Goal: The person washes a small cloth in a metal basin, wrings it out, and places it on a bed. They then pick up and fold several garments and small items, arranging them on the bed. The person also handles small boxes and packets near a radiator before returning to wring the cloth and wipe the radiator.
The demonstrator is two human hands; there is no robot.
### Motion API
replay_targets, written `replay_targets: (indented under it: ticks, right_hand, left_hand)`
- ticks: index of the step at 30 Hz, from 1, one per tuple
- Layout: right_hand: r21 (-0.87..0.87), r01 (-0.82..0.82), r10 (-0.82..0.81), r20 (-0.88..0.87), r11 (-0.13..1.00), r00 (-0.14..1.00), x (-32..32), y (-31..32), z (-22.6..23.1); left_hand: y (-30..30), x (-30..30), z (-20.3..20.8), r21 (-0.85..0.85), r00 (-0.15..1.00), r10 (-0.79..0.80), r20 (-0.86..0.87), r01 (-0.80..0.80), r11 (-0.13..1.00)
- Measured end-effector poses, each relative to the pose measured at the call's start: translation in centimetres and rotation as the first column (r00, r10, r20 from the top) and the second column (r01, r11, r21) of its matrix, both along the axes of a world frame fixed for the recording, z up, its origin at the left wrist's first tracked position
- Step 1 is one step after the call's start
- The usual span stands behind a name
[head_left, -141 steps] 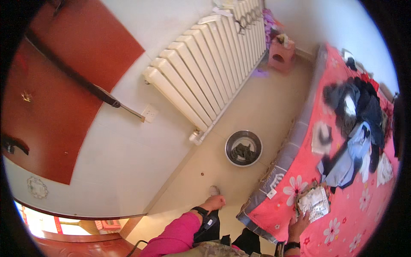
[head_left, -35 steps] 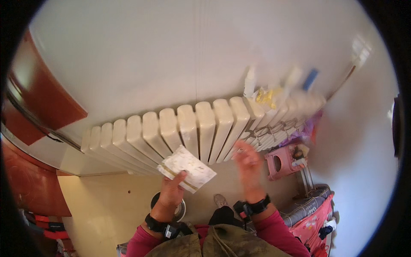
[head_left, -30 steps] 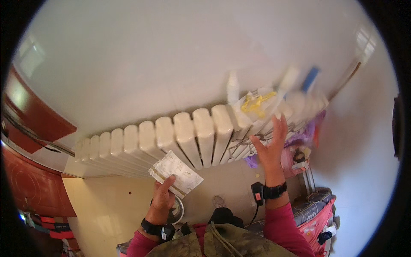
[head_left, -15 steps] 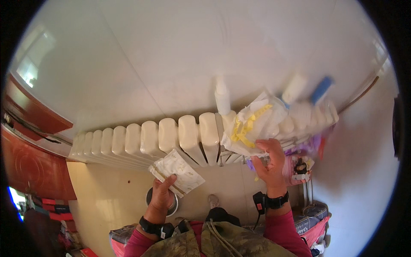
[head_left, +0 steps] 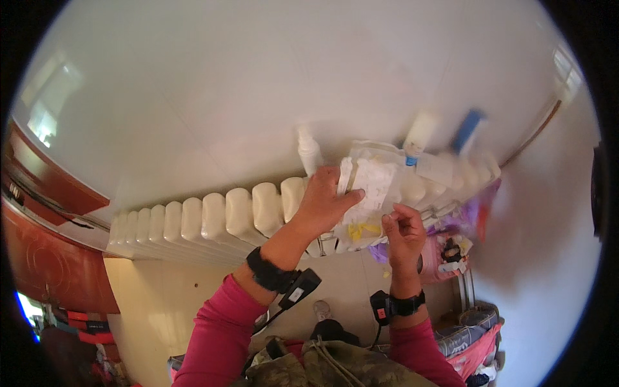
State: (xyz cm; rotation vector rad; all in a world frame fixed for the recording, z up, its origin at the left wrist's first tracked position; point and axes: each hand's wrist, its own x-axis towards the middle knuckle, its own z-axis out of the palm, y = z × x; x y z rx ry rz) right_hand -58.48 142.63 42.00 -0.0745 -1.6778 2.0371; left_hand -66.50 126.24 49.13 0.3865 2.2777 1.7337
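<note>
My left hand (head_left: 327, 201) reaches across to the right and grips a flat white packet (head_left: 374, 184) with a tan stripe near one edge; its thumb lies on top. Under the packet, a thin white plastic bag (head_left: 345, 244) lies on the radiator top, with a crumpled yellow strip (head_left: 364, 231) on it. Just right of the packet is my right hand (head_left: 405, 235), its fingers curled and thumb near the index fingertip. Whatever may be in that pinch is too small to make out.
A cream radiator (head_left: 213, 216) runs along the white wall. On it stand a white pump bottle (head_left: 309, 153), a white bottle (head_left: 419, 135) and a blue one (head_left: 467, 131). A pink bag (head_left: 442, 258) sits below right. A dark padded seat (head_left: 467, 329) is at lower right.
My left hand has carried the white packet up and right, from above the floor to over the plastic bag. My right hand's fingers have curled in. The yellow strip is now partly covered.
</note>
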Motion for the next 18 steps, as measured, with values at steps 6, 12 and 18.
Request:
replay_targets:
  ticks: [6,12,18]
  right_hand:
    - [-0.003,0.049,-0.049,-0.015,0.999,0.999,-0.5,0.0,-1.1]
    - [0.008,0.097,-0.098,0.016,0.995,0.995,-0.8,-0.4,-1.7]
    - [0.095,0.161,-0.154,-0.077,0.982,0.985,-1.0,-1.1,-0.9]
  left_hand:
    - [2.0,-0.8,-2.0,-0.438,0.935,0.002,-0.354,-0.168,0.883]
    - [2.5,-0.8,-2.9,-0.435,0.857,0.038,-0.513,-0.298,0.85]
    - [2.7,-0.2,-2.8,-0.154,0.857,0.146,-0.494,-0.252,0.955]
